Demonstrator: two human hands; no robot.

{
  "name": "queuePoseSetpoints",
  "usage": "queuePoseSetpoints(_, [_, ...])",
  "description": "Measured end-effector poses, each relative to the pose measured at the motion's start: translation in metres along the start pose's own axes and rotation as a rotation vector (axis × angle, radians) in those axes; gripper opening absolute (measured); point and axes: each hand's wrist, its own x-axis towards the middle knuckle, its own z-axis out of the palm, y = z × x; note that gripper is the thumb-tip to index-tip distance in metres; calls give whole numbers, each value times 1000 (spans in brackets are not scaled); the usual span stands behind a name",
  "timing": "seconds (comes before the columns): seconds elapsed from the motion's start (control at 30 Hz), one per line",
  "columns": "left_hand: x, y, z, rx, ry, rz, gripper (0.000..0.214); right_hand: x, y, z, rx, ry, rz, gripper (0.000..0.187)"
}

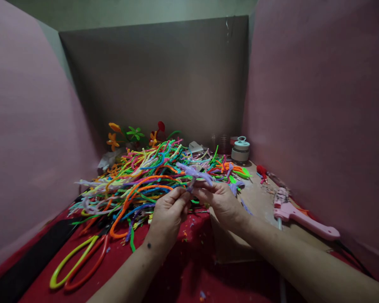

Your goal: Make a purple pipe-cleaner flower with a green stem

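Between my two hands is a lavender pipe cleaner piece (196,171) with several fuzzy arms spreading out at its top. My left hand (172,210) pinches its lower end between thumb and fingers. From the other side, my right hand (219,202) grips the same piece, thumb and fingers closed just under the arms. Behind and left of my hands lies a big heap of pipe cleaners (145,176) in many colours. The exact spot where my fingertips meet the piece is partly hidden.
Scissors (82,261) with yellow and red handles lie front left on the red cloth (129,277). A pink glue gun (306,219) rests on cardboard (236,248) at right. Behind stand a lidded jar (240,149) and finished pipe cleaner flowers (135,133). Pink side walls enclose the space.
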Motion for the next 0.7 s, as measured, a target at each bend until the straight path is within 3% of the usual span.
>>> queuePoseSetpoints(0.2, [2, -4, -1, -23, -13, -4, 20, -1, 6, 1, -5, 99, -71, 16])
queuePoseSetpoints(0.5, [5, -5, -13, -456, -410, -253, 17, 0, 9, 3, 85, 16, -7, 9])
queuePoseSetpoints(0.6, [5, -6, -15, -540, -467, -304, 14, 0, 6, 2, 86, -62, 36, 16])
queuePoseSetpoints(0.7, [6, -5, -10, -503, -463, -298, 14, 1, 5, -1, 88, -46, 35, 16])
